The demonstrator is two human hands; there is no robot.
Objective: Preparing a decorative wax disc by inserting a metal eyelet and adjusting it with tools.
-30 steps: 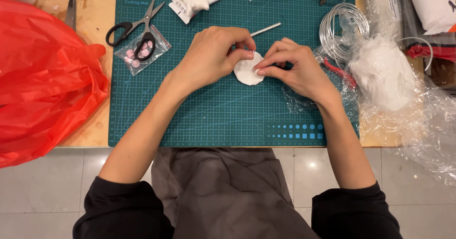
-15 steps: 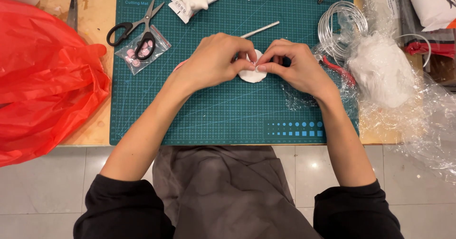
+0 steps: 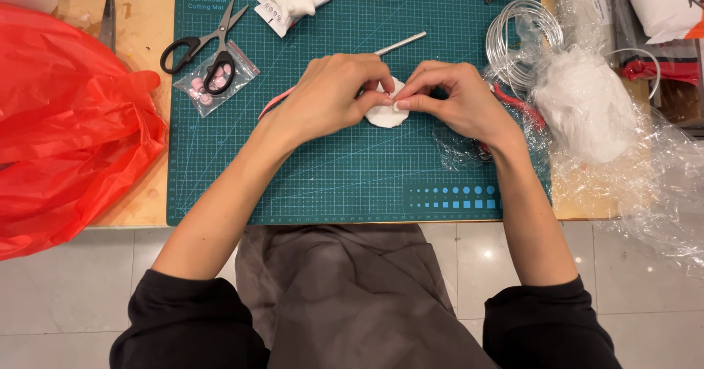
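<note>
Pinching a white disc on the green mat

Pressing from both sides, the left hand [image 3: 330, 94] and right hand [image 3: 451, 97] meet fingertip to fingertip, clamped on a small, flat, soft-looking white disc [image 3: 384, 111] lying mid-way across the gridded green cutting mat [image 3: 330, 171]. Both forearms angle inward, wrists low over the surface. Black-handled scissors [image 3: 202, 46] lie well apart, near crinkled red plastic [image 3: 66, 119].

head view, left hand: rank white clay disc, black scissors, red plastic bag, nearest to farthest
From the left hand:
1. White clay disc, at its fingertips, pinched together with the right hand.
2. Black scissors, up and to the left on the green cutting mat.
3. Red plastic bag, far left, off the mat.
</note>
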